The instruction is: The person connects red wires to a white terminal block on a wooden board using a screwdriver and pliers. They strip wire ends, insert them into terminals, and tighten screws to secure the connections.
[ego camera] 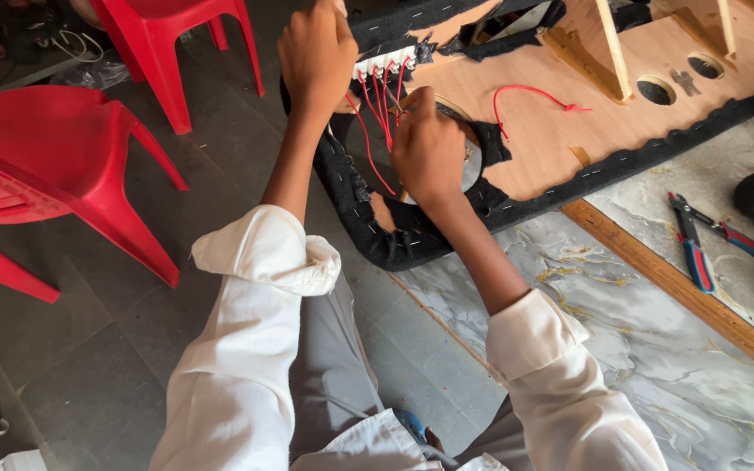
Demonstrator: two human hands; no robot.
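Left hand (316,54) clenches the panel (569,131) edge beside the white connector (386,63). Right hand (429,148) pinches red wires (373,113) at the round cutout. Pliers (695,249) lie apart on the surface (656,366).

Both arms stretched fwd, white sleeves rolled to elbows. Left hand (316,54) top centre of frame, fingers curled, knuckles up. Right hand (429,148) just below-right, fist-like, fingers pinched.

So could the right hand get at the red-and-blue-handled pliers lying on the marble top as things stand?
Probably yes: the right hand is at the red wires, and bare marble lies between it and the pliers.
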